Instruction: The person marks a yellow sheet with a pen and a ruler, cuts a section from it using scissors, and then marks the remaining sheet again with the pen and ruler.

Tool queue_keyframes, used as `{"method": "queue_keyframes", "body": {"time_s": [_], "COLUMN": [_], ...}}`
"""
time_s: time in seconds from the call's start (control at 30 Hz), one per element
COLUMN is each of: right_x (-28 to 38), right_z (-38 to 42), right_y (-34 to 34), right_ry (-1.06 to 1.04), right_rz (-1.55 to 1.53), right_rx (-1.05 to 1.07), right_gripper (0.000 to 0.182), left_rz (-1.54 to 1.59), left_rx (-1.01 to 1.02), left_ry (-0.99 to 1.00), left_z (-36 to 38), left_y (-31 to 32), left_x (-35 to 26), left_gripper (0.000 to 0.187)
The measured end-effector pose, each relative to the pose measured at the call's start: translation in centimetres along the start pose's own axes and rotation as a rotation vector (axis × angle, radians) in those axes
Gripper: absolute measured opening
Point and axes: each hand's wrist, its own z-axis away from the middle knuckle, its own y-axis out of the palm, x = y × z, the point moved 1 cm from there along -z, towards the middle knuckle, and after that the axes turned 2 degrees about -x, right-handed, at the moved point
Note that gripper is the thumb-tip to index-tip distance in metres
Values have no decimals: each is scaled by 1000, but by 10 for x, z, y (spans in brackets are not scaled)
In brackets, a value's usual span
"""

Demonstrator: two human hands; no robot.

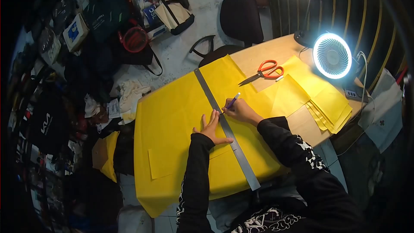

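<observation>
A large sheet of yellow fabric (172, 116) covers much of the table and hangs over its near edge. Across it lies a long metal ruler (244, 164), slanting from the far edge to the near one. My left hand (211, 130) has its fingers spread, pressing on the ruler. Just right of the ruler, my right hand (241, 111) grips a purple pen (233, 100) with a white end, its tip down by the ruler's edge. Scissors with orange handles (263, 72) rest on the fabric and table beyond my right hand.
Folded yellow fabric pieces (325, 99) lie at the table's right, near a lit round fan (332, 56). A small yellow piece (161, 164) is at the left. Beyond the table stands a black chair (241, 19). Bags and clutter, including a red basket (135, 40), fill the left.
</observation>
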Motion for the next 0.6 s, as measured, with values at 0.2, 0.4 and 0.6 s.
{"method": "queue_keyframes", "body": {"time_s": [0.2,0.4,0.6], "right_x": [1,0,-3], "right_z": [1,1,1], "right_y": [0,0,1], "right_ry": [2,26,-21], "right_rz": [-30,-19,-32], "right_rx": [1,6,0], "right_gripper": [19,19,19], "left_rz": [13,8,4], "left_rx": [-20,-9,-20], "left_ry": [11,8,14], "left_z": [0,1,1], "left_y": [1,0,0], "left_x": [1,1,-1], "left_gripper": [137,138,136]}}
